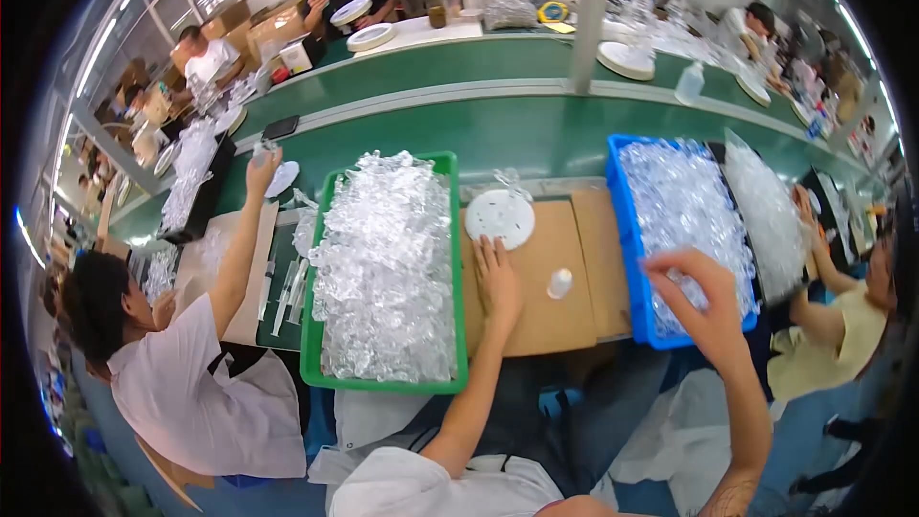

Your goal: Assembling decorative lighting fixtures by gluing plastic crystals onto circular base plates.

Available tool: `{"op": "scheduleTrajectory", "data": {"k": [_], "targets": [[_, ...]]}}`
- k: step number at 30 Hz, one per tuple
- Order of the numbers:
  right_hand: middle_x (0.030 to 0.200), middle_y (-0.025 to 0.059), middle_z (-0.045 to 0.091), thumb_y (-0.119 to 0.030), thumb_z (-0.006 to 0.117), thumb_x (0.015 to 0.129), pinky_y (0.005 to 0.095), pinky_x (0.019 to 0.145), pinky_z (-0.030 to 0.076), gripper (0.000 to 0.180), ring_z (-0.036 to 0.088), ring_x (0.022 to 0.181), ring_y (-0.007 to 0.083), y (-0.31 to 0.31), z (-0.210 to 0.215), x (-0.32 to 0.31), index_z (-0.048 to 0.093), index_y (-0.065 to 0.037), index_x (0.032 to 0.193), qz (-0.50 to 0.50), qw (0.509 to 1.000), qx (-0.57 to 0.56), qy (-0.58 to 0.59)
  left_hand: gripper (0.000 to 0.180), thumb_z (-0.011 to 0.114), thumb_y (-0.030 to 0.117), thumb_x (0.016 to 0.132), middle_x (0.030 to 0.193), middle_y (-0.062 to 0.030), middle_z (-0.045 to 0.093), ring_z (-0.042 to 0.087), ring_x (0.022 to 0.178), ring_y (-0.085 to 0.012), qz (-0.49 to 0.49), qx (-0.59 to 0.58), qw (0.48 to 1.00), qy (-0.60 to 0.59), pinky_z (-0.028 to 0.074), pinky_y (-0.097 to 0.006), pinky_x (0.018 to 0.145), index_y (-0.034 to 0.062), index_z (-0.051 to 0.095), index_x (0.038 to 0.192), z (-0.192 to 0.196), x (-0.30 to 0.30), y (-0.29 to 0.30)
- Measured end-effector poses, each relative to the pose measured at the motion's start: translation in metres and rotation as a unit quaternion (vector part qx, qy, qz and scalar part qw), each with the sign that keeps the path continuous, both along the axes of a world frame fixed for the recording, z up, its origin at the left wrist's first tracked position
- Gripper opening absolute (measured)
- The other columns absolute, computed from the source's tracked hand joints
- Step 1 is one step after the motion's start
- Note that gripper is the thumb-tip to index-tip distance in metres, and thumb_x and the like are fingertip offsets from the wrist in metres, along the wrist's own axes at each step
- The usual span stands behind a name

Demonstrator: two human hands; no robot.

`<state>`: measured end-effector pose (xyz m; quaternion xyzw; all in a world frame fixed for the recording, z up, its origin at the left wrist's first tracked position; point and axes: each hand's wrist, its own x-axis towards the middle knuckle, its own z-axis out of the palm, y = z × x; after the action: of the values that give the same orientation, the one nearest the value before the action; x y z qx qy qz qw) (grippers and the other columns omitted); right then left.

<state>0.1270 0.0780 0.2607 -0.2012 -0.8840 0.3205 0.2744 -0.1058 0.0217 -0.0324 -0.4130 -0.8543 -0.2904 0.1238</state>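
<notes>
My left hand [498, 278] lies with fingers stretched out on the near edge of a round white plastic disc [502, 215]. The disc sits on a brown cardboard sheet [536, 311], and clear plastic pieces [514, 182] stand at its far edge. Over the near part of a blue bin [622, 220] hovers my right hand [706, 302], thumb and index fingertips brought together. Anything in that pinch is too small to make out. Many clear plastic parts [684, 196] fill the blue bin. Between my hands, a small white bottle [560, 283] stands on the cardboard.
A green bin [462, 325] heaped with clear plastic parts [388, 268] borders my left side. Syringes [285, 297] lie beyond it, near a co-worker [191, 354]. At right, a bulging clear bag [761, 220] adjoins the blue bin, beside another co-worker [833, 325]. A metal post [586, 19] rises ahead.
</notes>
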Motion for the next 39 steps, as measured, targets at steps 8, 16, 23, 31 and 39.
{"op": "scheduleTrajectory", "data": {"k": [8, 16, 23, 31, 39], "targets": [[0.082, 0.0119, 0.067, -0.039, 0.059, 0.084, 0.0393, 0.068, 0.051, 0.033, 0.065, 0.079, 0.0301, 0.079, -0.087, -0.266, 0.068, -0.008, 0.091, 0.150, 0.952, 0.208, -0.166, 0.046, 0.053, 0.018, 0.088, 0.130, -0.0276, 0.043, 0.034, 0.130, -0.0397, -0.021, -0.012, 0.999, -0.048, 0.026, -0.054, 0.107, -0.0026, 0.047, 0.128, 0.022, 0.034, 0.015], [0.074, 0.0200, 0.065, -0.047, 0.063, 0.071, 0.0413, 0.065, 0.054, 0.047, 0.065, 0.072, 0.0342, 0.069, -0.117, -0.316, 0.065, 0.000, 0.072, 0.128, 0.923, 0.157, -0.327, 0.042, 0.053, 0.017, 0.087, 0.116, -0.0245, 0.051, 0.044, 0.119, -0.0360, -0.052, 0.006, 0.996, -0.068, 0.027, -0.055, 0.106, -0.0015, 0.052, 0.124, 0.035, 0.037, 0.017], [0.073, 0.0134, 0.065, -0.029, 0.071, 0.070, 0.0323, 0.060, 0.053, 0.037, 0.064, 0.060, 0.0203, 0.071, -0.106, -0.290, 0.060, -0.002, 0.093, 0.140, 0.944, -0.090, -0.287, 0.039, 0.052, 0.011, 0.083, 0.109, -0.0228, 0.054, 0.048, 0.113, -0.0352, -0.098, 0.014, 0.993, -0.060, 0.029, -0.054, 0.105, -0.0024, 0.054, 0.119, 0.034, 0.046, 0.012], [0.073, 0.0078, 0.062, -0.015, 0.073, 0.075, 0.0237, 0.058, 0.048, 0.025, 0.062, 0.061, 0.0111, 0.079, -0.076, -0.214, 0.059, -0.001, 0.091, 0.099, 0.981, -0.101, -0.130, 0.045, 0.058, 0.012, 0.081, 0.121, -0.0239, 0.049, 0.043, 0.115, -0.0420, -0.072, 0.087, 0.987, -0.118, 0.029, -0.056, 0.104, 0.0059, 0.053, 0.125, 0.033, 0.031, 0.004], [0.075, 0.0068, 0.064, -0.012, 0.076, 0.076, 0.0207, 0.060, 0.050, 0.025, 0.064, 0.064, 0.0103, 0.089, -0.092, -0.164, 0.059, 0.003, 0.087, -0.024, 0.974, -0.181, -0.133, 0.049, 0.056, 0.008, 0.080, 0.133, -0.0260, 0.043, 0.038, 0.123, -0.0449, -0.050, -0.064, 0.993, -0.089, 0.026, -0.058, 0.105, 0.0082, 0.052, 0.130, 0.041, 0.042, 0.021]]}}
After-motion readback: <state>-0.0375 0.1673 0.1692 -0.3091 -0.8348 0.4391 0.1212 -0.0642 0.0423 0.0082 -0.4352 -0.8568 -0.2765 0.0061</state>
